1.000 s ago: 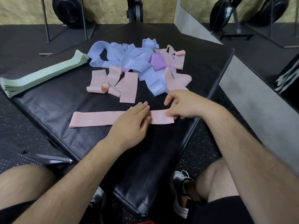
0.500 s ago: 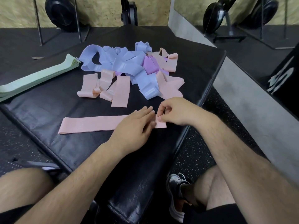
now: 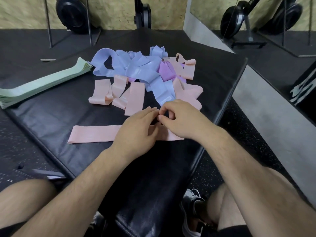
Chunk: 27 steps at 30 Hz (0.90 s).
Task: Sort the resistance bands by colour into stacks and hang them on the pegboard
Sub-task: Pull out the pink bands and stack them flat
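Observation:
One pink resistance band (image 3: 95, 135) lies flat and straight near the front edge of the black mat (image 3: 56, 117). My left hand (image 3: 136, 132) rests palm down on its middle, fingers straight. Over the band's right part, my right hand (image 3: 183, 120) has curled fingers and pinches the band's far edge, its fingertips touching my left fingertips. Behind the hands sits a mixed pile: blue bands (image 3: 123, 65), loose pink bands (image 3: 135, 98) and a purple band (image 3: 166, 71). A neat stack of green bands (image 3: 42, 84) lies at the left. No pegboard is in view.
The mat's right edge (image 3: 230, 93) drops to speckled rubber floor beside a grey ledge (image 3: 266, 106). Black weight plates (image 3: 71, 12) on metal stands are at the back wall. My knees and one shoe (image 3: 193, 202) are below the mat.
My right hand slid left from the pink band's right end towards my left fingertips and curled its fingers. My left hand stayed flat on the band.

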Each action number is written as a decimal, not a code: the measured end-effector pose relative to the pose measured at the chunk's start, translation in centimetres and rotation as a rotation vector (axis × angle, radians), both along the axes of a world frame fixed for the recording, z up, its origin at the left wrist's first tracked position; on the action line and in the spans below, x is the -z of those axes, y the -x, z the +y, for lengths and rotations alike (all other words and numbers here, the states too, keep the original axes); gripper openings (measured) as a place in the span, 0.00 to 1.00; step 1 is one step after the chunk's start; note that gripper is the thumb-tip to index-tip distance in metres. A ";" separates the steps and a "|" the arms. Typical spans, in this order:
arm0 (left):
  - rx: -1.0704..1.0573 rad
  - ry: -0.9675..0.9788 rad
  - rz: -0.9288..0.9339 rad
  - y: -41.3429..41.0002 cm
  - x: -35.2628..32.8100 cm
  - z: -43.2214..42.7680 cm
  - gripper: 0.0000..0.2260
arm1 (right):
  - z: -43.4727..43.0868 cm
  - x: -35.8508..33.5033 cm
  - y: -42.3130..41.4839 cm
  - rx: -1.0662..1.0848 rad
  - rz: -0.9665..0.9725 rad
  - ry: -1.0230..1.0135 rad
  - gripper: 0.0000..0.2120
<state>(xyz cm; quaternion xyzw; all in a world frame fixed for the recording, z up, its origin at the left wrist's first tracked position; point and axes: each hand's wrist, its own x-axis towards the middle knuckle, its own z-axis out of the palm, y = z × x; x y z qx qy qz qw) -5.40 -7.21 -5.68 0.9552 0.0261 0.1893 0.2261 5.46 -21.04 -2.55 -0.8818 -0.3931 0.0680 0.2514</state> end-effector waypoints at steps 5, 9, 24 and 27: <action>-0.167 0.000 0.027 0.6 -0.5 3.7 0.18 | 4.1 0.3 0.3 -0.045 0.010 -0.037 0.04; -0.229 -0.014 0.106 0.7 -0.2 5.9 0.16 | 6.6 1.0 0.5 -0.057 -0.004 0.005 0.07; -0.268 0.213 -0.098 1.1 -1.0 7.3 0.11 | 8.8 -0.1 0.7 -0.069 0.034 -0.233 0.07; -0.246 0.314 -0.158 1.4 -1.8 7.1 0.03 | 8.7 -0.5 1.4 -0.106 0.137 -0.375 0.04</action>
